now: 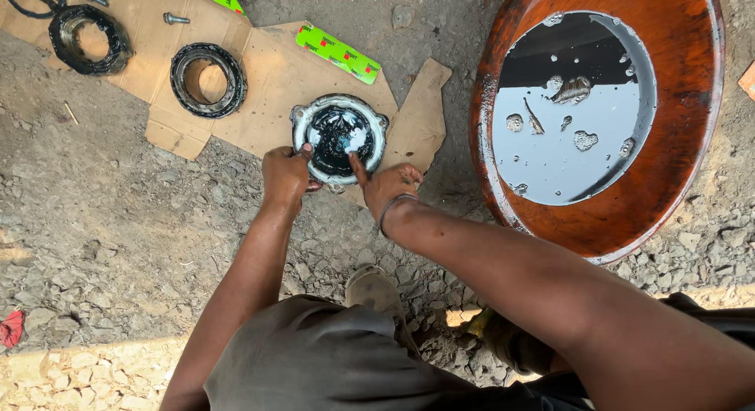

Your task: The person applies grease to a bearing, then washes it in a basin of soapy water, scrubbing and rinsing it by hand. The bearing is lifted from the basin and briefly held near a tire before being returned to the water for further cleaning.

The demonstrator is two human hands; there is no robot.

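Steadying the round metal hub cover (pixel 339 137) on the flattened cardboard (pixel 267 73), my left hand (pixel 285 175) grips its near-left rim while my right hand (pixel 389 184) pokes one finger into the black grease inside (glossy, smeared). Two bearing rings (pixel 208 79) lie farther left; an orange basin (pixel 605 120) of oily liquid sits right.

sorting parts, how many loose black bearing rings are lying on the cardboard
2. One black ring lies at the top left corner of the cardboard; the other ring lies right of it, left of the greasy hub both hands touch. More may lie out of frame.
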